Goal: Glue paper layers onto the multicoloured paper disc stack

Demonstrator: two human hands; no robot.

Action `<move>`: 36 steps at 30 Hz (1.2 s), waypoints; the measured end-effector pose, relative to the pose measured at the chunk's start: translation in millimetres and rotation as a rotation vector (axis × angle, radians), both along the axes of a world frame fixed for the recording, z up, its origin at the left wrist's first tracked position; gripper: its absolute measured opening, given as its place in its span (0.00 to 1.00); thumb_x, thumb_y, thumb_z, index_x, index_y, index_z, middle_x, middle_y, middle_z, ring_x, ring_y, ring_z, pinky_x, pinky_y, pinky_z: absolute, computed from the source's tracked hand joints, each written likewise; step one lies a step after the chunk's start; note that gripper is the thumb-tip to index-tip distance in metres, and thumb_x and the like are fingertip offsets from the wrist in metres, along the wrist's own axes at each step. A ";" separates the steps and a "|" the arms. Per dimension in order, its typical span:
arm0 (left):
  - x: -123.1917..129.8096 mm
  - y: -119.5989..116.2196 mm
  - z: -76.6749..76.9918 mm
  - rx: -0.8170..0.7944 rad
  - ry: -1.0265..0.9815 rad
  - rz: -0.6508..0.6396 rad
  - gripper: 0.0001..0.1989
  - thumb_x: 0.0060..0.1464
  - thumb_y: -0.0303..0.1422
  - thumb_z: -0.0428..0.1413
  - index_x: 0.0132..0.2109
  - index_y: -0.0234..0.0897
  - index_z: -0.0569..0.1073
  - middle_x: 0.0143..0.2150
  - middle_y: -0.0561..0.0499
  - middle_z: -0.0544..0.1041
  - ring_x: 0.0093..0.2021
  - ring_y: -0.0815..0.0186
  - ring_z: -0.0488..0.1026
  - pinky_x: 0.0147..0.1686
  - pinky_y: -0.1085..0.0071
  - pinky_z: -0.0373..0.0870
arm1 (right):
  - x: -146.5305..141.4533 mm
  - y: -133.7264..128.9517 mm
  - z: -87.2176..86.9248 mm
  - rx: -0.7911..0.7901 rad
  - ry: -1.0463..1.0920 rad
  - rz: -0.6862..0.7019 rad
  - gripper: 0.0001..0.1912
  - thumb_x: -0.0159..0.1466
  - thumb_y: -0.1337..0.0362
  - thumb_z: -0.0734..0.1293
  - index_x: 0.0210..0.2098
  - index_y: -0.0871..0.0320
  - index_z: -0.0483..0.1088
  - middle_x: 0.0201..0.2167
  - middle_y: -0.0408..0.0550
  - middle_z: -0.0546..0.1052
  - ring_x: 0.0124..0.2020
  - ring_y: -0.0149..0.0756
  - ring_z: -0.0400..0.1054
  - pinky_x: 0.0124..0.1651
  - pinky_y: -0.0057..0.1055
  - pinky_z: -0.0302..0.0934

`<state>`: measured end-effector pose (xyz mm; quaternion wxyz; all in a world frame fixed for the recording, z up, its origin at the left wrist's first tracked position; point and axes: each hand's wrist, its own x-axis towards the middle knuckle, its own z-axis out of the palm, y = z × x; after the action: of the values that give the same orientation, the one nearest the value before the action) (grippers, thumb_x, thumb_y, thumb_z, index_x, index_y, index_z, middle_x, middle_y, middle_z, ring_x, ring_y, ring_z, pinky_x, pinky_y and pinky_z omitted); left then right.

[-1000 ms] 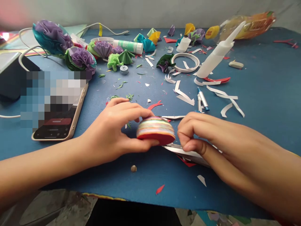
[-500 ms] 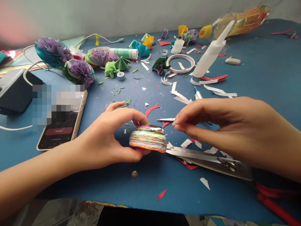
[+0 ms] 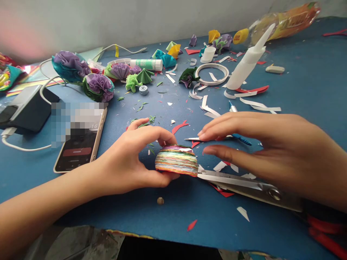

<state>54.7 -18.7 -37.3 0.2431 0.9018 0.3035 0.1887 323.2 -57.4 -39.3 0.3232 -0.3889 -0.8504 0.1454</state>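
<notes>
My left hand (image 3: 135, 159) holds a small dome of multicoloured layered strips (image 3: 176, 160) between thumb and fingers. A white scrap lies on the dome's upper right. Over the table on the right, my right hand (image 3: 260, 144) has its thumb and fingers apart, with nothing seen between them. Its fingertips are by a thin pointed metal tool (image 3: 191, 139) lying behind the dome; whether they touch it is unclear. Large scissors (image 3: 241, 184) with red handles lie partly under my right hand, their tip beside the dome.
A phone (image 3: 78, 144) and a dark box (image 3: 29, 108) lie left. Paper flowers (image 3: 99, 86), a glue stick (image 3: 149, 65) and a tape ring (image 3: 213, 74) stand behind. A white glue bottle (image 3: 242, 68) and a blue pen (image 3: 241, 139) are right. Paper scraps litter the blue table (image 3: 130, 213).
My right thumb and fingers have parted from a pinch. The whole view has shifted slightly, moving most things a little to the right. My left hand keeps its hold on the dome.
</notes>
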 end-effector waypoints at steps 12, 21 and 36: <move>7.2 3.1 2.8 -0.058 -0.028 0.025 0.13 0.49 0.32 0.66 0.43 0.44 0.75 0.38 0.67 0.80 0.36 0.72 0.75 0.71 0.58 0.53 | -3.1 -13.7 -2.9 0.174 -0.168 0.085 0.12 0.75 0.67 0.63 0.47 0.45 0.75 0.42 0.39 0.80 0.39 0.31 0.75 0.48 0.24 0.69; 4.8 1.1 -2.6 -0.030 -0.065 -0.005 0.14 0.51 0.32 0.65 0.45 0.46 0.75 0.39 0.68 0.80 0.38 0.74 0.76 0.70 0.66 0.51 | -7.2 -12.6 -2.2 0.096 -0.121 0.110 0.13 0.76 0.64 0.61 0.44 0.47 0.78 0.38 0.42 0.80 0.40 0.32 0.77 0.46 0.24 0.70; 9.2 7.0 3.4 -0.080 0.004 0.008 0.13 0.49 0.35 0.66 0.44 0.46 0.78 0.38 0.65 0.81 0.36 0.70 0.76 0.70 0.60 0.55 | -8.6 -16.8 3.2 -0.059 -0.060 0.056 0.18 0.77 0.59 0.59 0.40 0.45 0.81 0.37 0.44 0.80 0.37 0.35 0.77 0.45 0.26 0.72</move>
<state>63.9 -11.7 -33.8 0.2775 0.8905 0.3150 0.1754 314.6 -74.2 -36.1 0.2816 -0.3784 -0.8656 0.1679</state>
